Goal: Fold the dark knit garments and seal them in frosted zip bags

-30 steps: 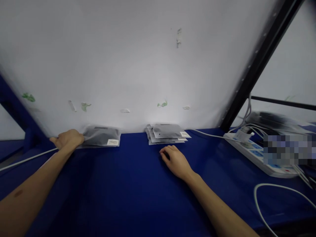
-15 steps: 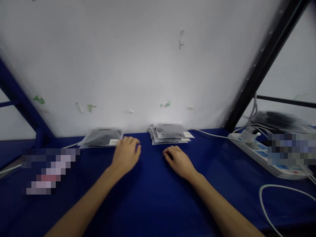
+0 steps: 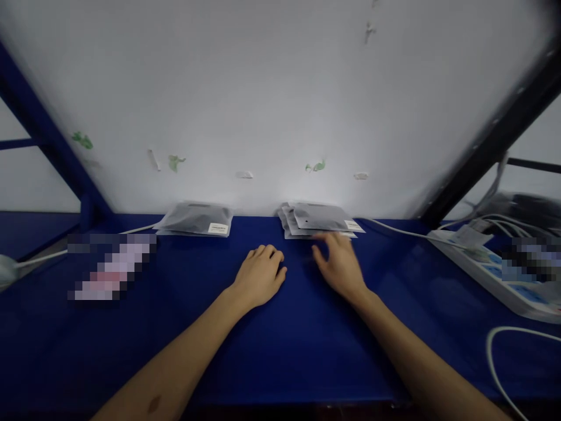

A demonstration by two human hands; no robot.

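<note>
My left hand [image 3: 260, 275] rests on the blue tabletop with its palm down, fingers loosely bent and thumb apart; nothing is in it. My right hand [image 3: 339, 266] is at the front edge of a stack of grey frosted plastic bags [image 3: 322, 216], its thumb and fingers apart. Motion blurs those fingertips, and whether they touch the bags I cannot tell. White labels mark the stack's right corners. Another grey bag [image 3: 197, 217] with a white label lies against the wall, to the left and beyond my left hand.
A white power strip [image 3: 495, 275] with plugs and cables stands on the right. A white cable [image 3: 493, 351] loops near the front right. On the left lies a pixelated pinkish item [image 3: 116, 269]. Frame posts flank the white wall [image 3: 263, 105] behind the blue table [image 3: 284, 356].
My left hand has moved away from the left bag, toward the table's middle and nearer to me. My right hand has shifted slightly forward to the stack, its fingers opening. The view has tilted down.
</note>
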